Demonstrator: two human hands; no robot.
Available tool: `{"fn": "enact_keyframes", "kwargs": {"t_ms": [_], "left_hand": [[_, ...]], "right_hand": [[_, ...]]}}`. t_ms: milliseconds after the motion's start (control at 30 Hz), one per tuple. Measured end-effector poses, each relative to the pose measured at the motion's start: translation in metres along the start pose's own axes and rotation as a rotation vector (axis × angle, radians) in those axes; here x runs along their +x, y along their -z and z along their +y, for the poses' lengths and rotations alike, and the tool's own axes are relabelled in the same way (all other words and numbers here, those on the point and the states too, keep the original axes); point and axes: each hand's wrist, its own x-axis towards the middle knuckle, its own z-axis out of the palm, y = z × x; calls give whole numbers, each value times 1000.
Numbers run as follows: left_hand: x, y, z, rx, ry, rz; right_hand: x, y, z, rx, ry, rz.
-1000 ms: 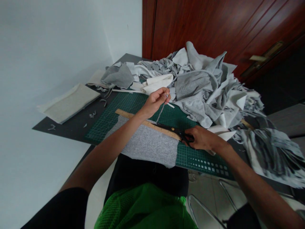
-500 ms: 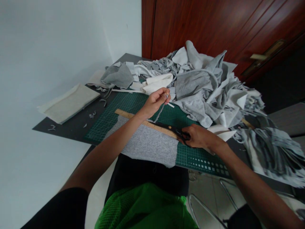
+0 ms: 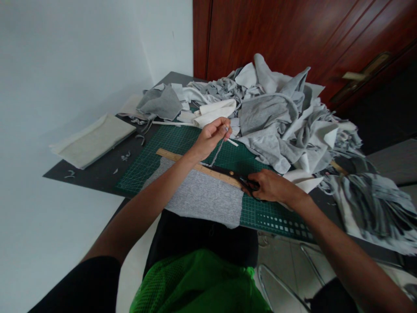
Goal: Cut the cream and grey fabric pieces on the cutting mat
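Black scissors [image 3: 239, 177] lie in the grip of my right hand [image 3: 269, 188], their blades pointing left along the far edge of a wooden ruler [image 3: 224, 177]. My left hand [image 3: 213, 137] is raised over the mat and pinches the end of a thin grey fabric strip [image 3: 217, 153]. That strip runs down to the blades near the ruler. Beneath the ruler a piece of heather-grey fabric [image 3: 205, 195] lies flat, its near edge hanging toward my lap. Whether the blades are parted is hard to see.
A green cutting mat [image 3: 276, 217] covers part of the dark table [image 3: 97, 178]. Heaped grey and white fabric scraps [image 3: 270, 113] stand at the back. Folded cream cloth [image 3: 94, 139] sits at left, with small clippings beside it. A bundle of fabric strips [image 3: 374, 208] is at right.
Very little differs. My left hand has shifted slightly up and left, with the strip still pinched; the scissors and fabric stay almost in place.
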Motion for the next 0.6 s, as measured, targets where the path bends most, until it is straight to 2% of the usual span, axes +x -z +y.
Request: {"fn": "enact_keyframes", "kwargs": {"t_ms": [600], "left_hand": [[0,1,3,13,20,44]], "right_hand": [[-1,3,1,13,-7,-28]]}}
